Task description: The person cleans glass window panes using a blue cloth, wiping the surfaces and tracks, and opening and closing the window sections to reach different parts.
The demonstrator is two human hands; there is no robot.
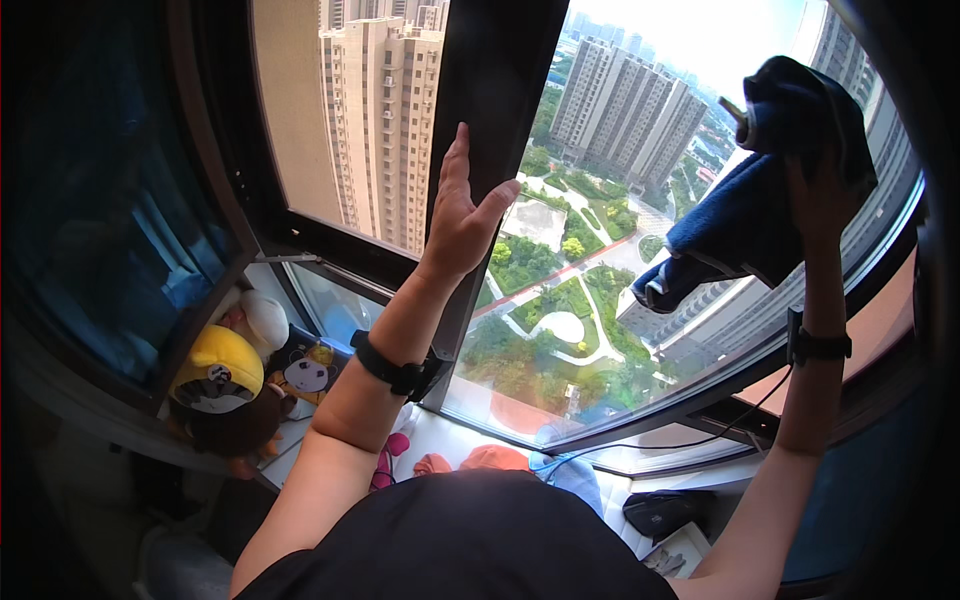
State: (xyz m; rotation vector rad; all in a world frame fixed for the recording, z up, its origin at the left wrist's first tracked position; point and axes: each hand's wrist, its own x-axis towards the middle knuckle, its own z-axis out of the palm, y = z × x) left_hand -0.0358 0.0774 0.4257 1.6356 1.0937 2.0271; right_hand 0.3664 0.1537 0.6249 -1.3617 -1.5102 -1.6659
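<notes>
My left hand (pixel 463 217) rests with spread fingers against the dark window frame post (pixel 491 97), holding nothing. At the upper right, my right hand (pixel 823 191) presses a dark blue cloth (pixel 739 217) with pale edging against the large window pane (pixel 555 300). The cloth hangs in folds down and to the left of the hand, and its upper part is bunched. Part of my right hand lies in shadow, and its fingertips are hard to make out. Each wrist wears a black strap with a small device.
Plush toys, one a yellow one (pixel 217 367), sit at the lower left beside an opened window sash. Below the pane, a white padded sill (pixel 615 495) holds orange and light blue cloths (pixel 574 480), a black bag (pixel 667 511) and a white tray (pixel 694 544). A cable (pixel 675 445) runs from my right wrist.
</notes>
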